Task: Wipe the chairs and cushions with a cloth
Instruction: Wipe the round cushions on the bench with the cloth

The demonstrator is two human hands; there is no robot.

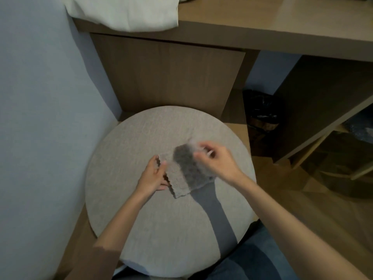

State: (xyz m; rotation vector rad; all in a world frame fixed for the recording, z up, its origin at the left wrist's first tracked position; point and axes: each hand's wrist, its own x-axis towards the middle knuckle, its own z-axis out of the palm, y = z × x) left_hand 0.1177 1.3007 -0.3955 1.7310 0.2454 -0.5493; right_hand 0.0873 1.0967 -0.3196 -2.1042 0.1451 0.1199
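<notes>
The left hand [154, 174] has its fingers curled on the 9 o'clock edge of the grey cloth [185, 174] and grips it. The right hand [217, 158], a little blurred, pinches the cloth at its 2 o'clock corner. The cloth hangs between them, over the middle of the round cushion [131, 142]. At 12 o'clock from the cushion stands a wooden desk [262, 29] with white fabric [125, 13] on it, and at 2 o'clock a bin [262, 116].

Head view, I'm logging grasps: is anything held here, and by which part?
The cloth, held over the round cushion: the left hand grips its left edge, the right hand pinches its top right corner.
</notes>
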